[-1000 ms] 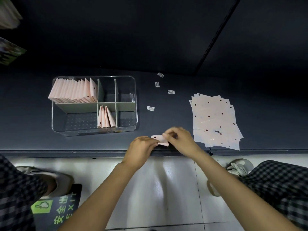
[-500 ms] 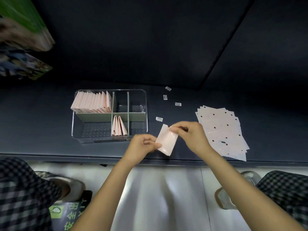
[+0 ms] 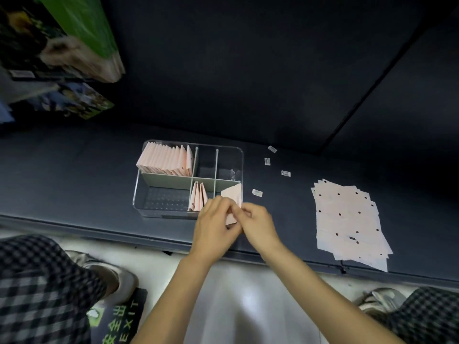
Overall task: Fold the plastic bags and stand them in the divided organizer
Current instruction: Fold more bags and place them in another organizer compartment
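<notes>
Where the view begins, at the person's feet, a dark floor mat [image 3: 116, 319] carries green Chinese characters and the word "EXIT", partly covered by a checked trouser leg. Just beyond, at the near edge of the dark counter [image 3: 74, 184], the left hand [image 3: 213, 227] and right hand [image 3: 258, 224] meet fingertip to fingertip on one pink plastic bag [image 3: 233, 198], each grip closed in a pinch on its lower part; the bag stands up between them, probably so a crease can be pressed before it goes in. Its upper corner rises in front of the clear divided organizer [image 3: 141, 194], right by the near right compartment. A few folded bags [image 3: 198, 197] stand on edge in the near middle compartment, and a full row of folded bags [image 3: 165, 158] fills the far left one, upright presumably so each can be pulled out singly. To the right, well apart, lies the flat stack of unfolded bags [image 3: 347, 219], pink with dark dots, within easy reach of the right hand. Small white labels [image 3: 257, 192] lie scattered between organizer and stack; their print is too small to read. Farthest off, at upper left, blurred green printed packaging [image 3: 74, 33] hangs over the counter.
</notes>
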`<state>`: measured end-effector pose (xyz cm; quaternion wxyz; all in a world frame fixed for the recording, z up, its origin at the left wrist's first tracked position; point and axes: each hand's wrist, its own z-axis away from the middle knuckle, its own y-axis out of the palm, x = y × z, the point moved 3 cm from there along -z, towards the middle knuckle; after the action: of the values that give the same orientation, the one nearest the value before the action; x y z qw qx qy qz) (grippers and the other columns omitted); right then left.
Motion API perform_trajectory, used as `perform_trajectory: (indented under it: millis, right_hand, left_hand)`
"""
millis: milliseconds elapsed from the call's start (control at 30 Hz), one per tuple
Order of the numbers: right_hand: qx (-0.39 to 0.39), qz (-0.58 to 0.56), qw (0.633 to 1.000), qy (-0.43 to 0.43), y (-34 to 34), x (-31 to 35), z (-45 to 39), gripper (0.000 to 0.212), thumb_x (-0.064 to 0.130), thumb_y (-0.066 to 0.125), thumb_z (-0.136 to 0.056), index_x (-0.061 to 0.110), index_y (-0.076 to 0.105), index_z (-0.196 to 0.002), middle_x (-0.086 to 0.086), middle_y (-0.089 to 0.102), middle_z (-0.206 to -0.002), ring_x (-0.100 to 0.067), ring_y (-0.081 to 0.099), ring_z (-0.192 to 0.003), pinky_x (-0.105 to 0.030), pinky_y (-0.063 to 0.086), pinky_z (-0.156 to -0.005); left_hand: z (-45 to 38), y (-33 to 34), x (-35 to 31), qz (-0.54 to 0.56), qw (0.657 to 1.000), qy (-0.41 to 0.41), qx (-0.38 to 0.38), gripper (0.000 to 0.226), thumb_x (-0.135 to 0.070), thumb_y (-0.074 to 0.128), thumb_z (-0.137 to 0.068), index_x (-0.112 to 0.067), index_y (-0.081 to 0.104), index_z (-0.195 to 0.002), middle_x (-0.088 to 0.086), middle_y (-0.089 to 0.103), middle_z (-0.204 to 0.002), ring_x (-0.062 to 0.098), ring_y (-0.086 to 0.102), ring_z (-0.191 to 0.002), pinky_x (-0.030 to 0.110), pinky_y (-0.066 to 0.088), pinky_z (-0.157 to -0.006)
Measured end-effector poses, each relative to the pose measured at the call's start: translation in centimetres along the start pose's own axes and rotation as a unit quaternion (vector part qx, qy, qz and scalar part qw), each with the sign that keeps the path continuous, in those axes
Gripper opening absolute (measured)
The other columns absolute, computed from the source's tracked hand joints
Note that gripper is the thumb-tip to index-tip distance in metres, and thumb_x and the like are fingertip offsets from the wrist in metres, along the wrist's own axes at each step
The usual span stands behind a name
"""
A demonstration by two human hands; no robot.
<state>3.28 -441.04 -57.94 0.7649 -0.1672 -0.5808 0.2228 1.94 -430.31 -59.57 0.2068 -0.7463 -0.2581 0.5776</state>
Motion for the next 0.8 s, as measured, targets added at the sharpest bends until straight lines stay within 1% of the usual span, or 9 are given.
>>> perform_trajectory:
  millis: [100, 167, 200, 267, 367, 433, 567, 700, 800]
  right_hand:
    - [-0.011, -0.036, 0.999, 0.029, 0.1, 0.1, -1.8, 0.025, 0.013, 0.051, -0.091, -0.010, 0.059, -0.084, -0.018, 0.057, -0.072, -0.019, 0.051, -0.064, -0.036, 0.047, -0.059]
    - [-0.017, -0.062, 0.997, 0.039, -0.1, 0.4, -2.8, 0.017, 0.009, 0.046, -0.094, -0.002, 0.058, -0.090, -0.015, 0.065, -0.085, -0.017, 0.063, -0.068, -0.030, 0.057, -0.062]
    - [-0.014, -0.054, 0.998, 0.036, -0.2, 0.5, -3.2, 0.012, 0.011, 0.044, -0.095, 0.004, 0.054, -0.095, -0.012, 0.066, -0.088, -0.016, 0.066, -0.069, -0.027, 0.058, -0.063]
    - [-0.005, -0.007, 1.000, 0.024, -0.1, 0.5, -4.0, 0.006, 0.015, 0.041, -0.098, 0.010, 0.046, -0.098, -0.008, 0.065, -0.089, -0.015, 0.067, -0.069, -0.032, 0.058, -0.067]
    - [-0.005, 0.072, 0.997, 0.002, 0.6, 0.6, -5.1, 0.010, 0.018, 0.040, -0.098, 0.011, 0.045, -0.093, -0.011, 0.066, -0.090, -0.024, 0.066, -0.076, -0.046, 0.054, -0.077]
    - [-0.014, 0.098, 0.995, -0.008, 1.3, 0.9, -5.6, 0.013, 0.018, 0.043, -0.095, 0.015, 0.047, -0.084, -0.010, 0.067, -0.087, -0.029, 0.064, -0.081, -0.047, 0.051, -0.079]
    - [-0.026, 0.147, 0.989, -0.011, 3.2, 1.5, -6.5, 0.014, 0.016, 0.048, -0.088, 0.015, 0.051, -0.075, -0.011, 0.069, -0.081, -0.032, 0.065, -0.082, -0.040, 0.051, -0.080]
    - [-0.043, 0.228, 0.972, -0.025, 5.1, 2.2, -7.1, 0.014, 0.016, 0.049, -0.085, 0.005, 0.058, -0.085, -0.015, 0.068, -0.087, -0.034, 0.062, -0.087, -0.036, 0.049, -0.074]
    - [-0.032, 0.286, 0.958, -0.014, 6.6, 2.4, -7.3, 0.020, 0.018, 0.049, -0.086, 0.004, 0.061, -0.094, -0.019, 0.066, -0.098, -0.038, 0.060, -0.093, -0.035, 0.048, -0.073]
  left_hand:
    - [-0.4, -0.9, 2.2, 0.018, 1.000, -0.022, 0.007, 0.031, -0.035, 0.072, -0.077, -0.022, 0.056, -0.100, -0.013, 0.051, -0.095, 0.007, 0.043, -0.090, 0.023, 0.036, -0.075]
    - [-0.7, -1.2, 3.7, -0.041, 0.998, -0.048, -0.024, 0.034, -0.038, 0.065, -0.084, -0.018, 0.057, -0.111, -0.004, 0.053, -0.103, 0.015, 0.046, -0.095, 0.029, 0.040, -0.078]
    - [-0.9, -1.2, 4.3, -0.091, 0.994, -0.055, -0.034, 0.031, -0.035, 0.060, -0.089, -0.017, 0.057, -0.114, 0.001, 0.054, -0.104, 0.020, 0.047, -0.095, 0.033, 0.041, -0.078]
    - [-1.4, -1.0, 5.2, -0.167, 0.983, -0.066, -0.027, 0.023, -0.029, 0.051, -0.095, -0.017, 0.061, -0.112, 0.006, 0.051, -0.102, 0.026, 0.047, -0.093, 0.038, 0.039, -0.077]
    - [-2.0, -0.6, 6.5, -0.218, 0.973, -0.077, 0.014, 0.025, -0.033, 0.044, -0.097, -0.019, 0.063, -0.104, 0.005, 0.048, -0.101, 0.025, 0.042, -0.093, 0.036, 0.034, -0.077]
    - [-2.0, -0.5, 7.4, -0.237, 0.966, -0.101, 0.021, 0.027, -0.037, 0.043, -0.097, -0.021, 0.063, -0.103, 0.004, 0.046, -0.105, 0.024, 0.040, -0.096, 0.036, 0.032, -0.079]
    - [-1.6, -1.0, 8.7, -0.231, 0.959, -0.162, -0.025, 0.021, -0.037, 0.049, -0.094, -0.024, 0.065, -0.100, 0.004, 0.046, -0.108, 0.024, 0.040, -0.098, 0.038, 0.030, -0.083]
    - [-1.6, -1.3, 9.0, -0.201, 0.965, -0.158, -0.057, 0.009, -0.023, 0.064, -0.086, -0.020, 0.069, -0.093, 0.007, 0.051, -0.105, 0.027, 0.045, -0.095, 0.040, 0.033, -0.083]
    - [-1.6, -1.3, 9.0, -0.183, 0.970, -0.153, -0.055, 0.012, -0.020, 0.066, -0.085, -0.018, 0.069, -0.097, 0.008, 0.054, -0.104, 0.028, 0.048, -0.096, 0.041, 0.033, -0.084]
